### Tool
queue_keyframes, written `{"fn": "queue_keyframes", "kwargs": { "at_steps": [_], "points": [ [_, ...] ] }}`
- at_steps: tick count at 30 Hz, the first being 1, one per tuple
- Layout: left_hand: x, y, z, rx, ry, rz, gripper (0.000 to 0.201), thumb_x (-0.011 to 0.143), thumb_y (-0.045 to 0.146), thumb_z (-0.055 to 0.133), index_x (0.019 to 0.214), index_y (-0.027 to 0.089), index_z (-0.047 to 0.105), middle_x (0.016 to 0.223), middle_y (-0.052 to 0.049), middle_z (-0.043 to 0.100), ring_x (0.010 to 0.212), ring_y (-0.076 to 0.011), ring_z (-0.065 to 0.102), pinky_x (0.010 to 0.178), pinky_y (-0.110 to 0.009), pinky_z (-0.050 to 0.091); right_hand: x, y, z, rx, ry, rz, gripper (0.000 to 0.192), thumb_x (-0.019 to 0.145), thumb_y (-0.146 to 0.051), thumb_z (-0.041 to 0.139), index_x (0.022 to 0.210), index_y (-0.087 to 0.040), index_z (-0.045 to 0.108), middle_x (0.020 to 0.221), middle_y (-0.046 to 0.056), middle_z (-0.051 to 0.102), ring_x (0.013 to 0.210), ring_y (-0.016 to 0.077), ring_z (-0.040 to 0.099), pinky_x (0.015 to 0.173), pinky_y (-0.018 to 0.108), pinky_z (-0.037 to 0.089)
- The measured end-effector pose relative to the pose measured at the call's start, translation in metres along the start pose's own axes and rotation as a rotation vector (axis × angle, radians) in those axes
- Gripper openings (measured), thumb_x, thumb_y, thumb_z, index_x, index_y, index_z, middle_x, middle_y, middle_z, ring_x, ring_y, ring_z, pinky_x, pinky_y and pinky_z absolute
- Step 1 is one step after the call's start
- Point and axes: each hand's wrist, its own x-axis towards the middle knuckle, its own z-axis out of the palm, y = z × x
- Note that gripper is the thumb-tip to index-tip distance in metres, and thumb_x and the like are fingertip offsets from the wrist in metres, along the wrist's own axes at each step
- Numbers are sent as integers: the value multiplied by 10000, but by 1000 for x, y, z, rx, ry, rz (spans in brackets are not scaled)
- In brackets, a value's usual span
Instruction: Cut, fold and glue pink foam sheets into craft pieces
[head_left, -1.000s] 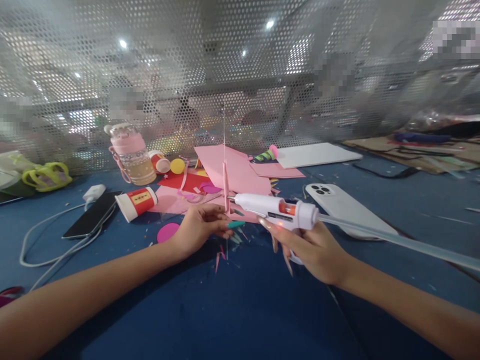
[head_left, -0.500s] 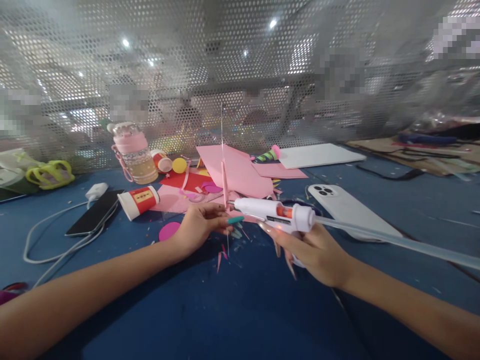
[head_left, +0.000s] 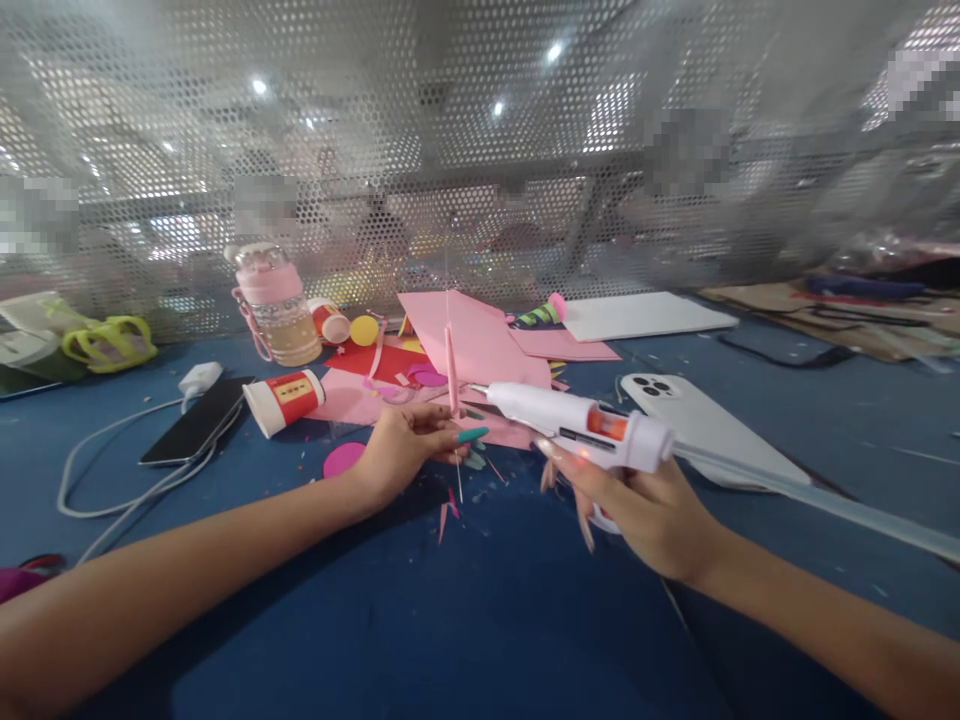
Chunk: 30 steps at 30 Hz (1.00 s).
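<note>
My left hand (head_left: pixel 409 445) pinches a narrow pink paper piece (head_left: pixel 452 370), seen nearly edge-on and held upright. A thin stick or wire (head_left: pixel 460 482) runs along it, sticking out below my fingers and above the paper. My right hand (head_left: pixel 649 515) is wrapped round a white hot glue gun (head_left: pixel 551 410), its nozzle pointing left, a short gap from the pink piece. A small orange light glows on its side, and a long clear glue stick (head_left: pixel 817 505) trails from its back. My fingers partly hide the gun's handle and the lower end of the paper piece.
Pink paper sheets (head_left: pixel 476 345) and scraps lie behind my hands. To the left are a paper cup (head_left: pixel 285 402), a black phone (head_left: pixel 196 422) with a white cable, and a water bottle (head_left: pixel 279 310). On the right lie a white phone (head_left: pixel 720 435) and a white board (head_left: pixel 649 315).
The glue gun has drawn back to the right, its nozzle leaving the pink piece. My left hand still grips the paper, almost unmoved. The view has shifted slightly.
</note>
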Motion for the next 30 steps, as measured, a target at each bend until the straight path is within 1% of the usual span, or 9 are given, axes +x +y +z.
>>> {"fn": "queue_keyframes", "kwargs": {
  "at_steps": [5, 7, 9, 10, 16, 21, 24, 27, 30],
  "points": [
    [7, 10, -12, -9, 98, 76, 203, 585, 159, 667, 768, 102, 599, 631, -13, 636, 562, -108, 619, 608, -245, 515, -5, 4, 1, -70, 34, -93, 192, 815, -335, 404, 696, -199, 467, 478, -45, 428, 368, 86, 426, 376, 223, 396],
    [13, 24, -25, 31, 173, 106, 148, 594, 144, 661, 711, 93, 586, 605, -12, 624, 550, -107, 618, 611, -249, 518, -6, 0, 5, -190, 34, -105, 151, 813, -306, 398, 710, -201, 436, 565, -16, 466, 435, 100, 452, 420, 240, 406],
    [17, 44, -41, 139, 145, 123, 141, 593, 132, 666, 701, 82, 589, 574, -17, 621, 530, -107, 611, 595, -247, 519, -7, -9, 12, -366, 2, -143, 91, 794, -267, 395, 746, -194, 422, 664, 27, 495, 521, 131, 489, 471, 272, 424],
    [18, 56, -49, 195, 106, 142, 165, 584, 119, 673, 724, 78, 598, 604, -29, 636, 540, -112, 616, 587, -244, 519, -8, -15, 18, -466, -36, -163, 70, 781, -247, 394, 770, -184, 423, 715, 53, 502, 565, 151, 509, 497, 293, 435],
    [4, 111, -78, 349, 146, 256, 135, 583, 103, 671, 706, 70, 626, 625, -49, 648, 540, -111, 617, 576, -231, 511, -5, -50, 79, -918, -321, -164, 185, 780, -219, 426, 929, -119, 471, 909, 150, 513, 733, 242, 567, 537, 345, 467],
    [-14, 123, -79, 569, 3, 322, 151, 585, 147, 656, 721, 83, 647, 604, -43, 649, 558, -124, 624, 565, -222, 507, 28, -67, 136, -956, -206, -156, 276, 796, -223, 438, 1014, -58, 477, 1012, 222, 497, 822, 276, 557, 546, 344, 480],
    [-20, 123, -76, 688, -115, 352, 129, 588, 142, 634, 705, 89, 648, 599, -45, 654, 550, -131, 624, 537, -221, 497, 62, -71, 162, -926, -103, -42, 302, 789, -174, 455, 1036, -1, 474, 1037, 271, 493, 876, 289, 548, 634, 364, 479],
    [-23, 124, -71, 757, -161, 369, 117, 580, 119, 620, 691, 100, 650, 594, -43, 658, 545, -134, 622, 521, -220, 485, 88, -71, 179, -922, -79, -39, 341, 799, -211, 468, 1049, 21, 471, 1003, 284, 518, 891, 294, 542, 680, 382, 466],
    [-25, 126, -69, 776, -161, 357, 105, 575, 123, 619, 673, 104, 651, 577, -42, 657, 554, -143, 625, 519, -221, 480, 89, -70, 180, -908, -85, -58, 446, 793, -369, 474, 1035, 6, 491, 978, 258, 544, 910, 302, 526, 729, 408, 449]
  ]
}}
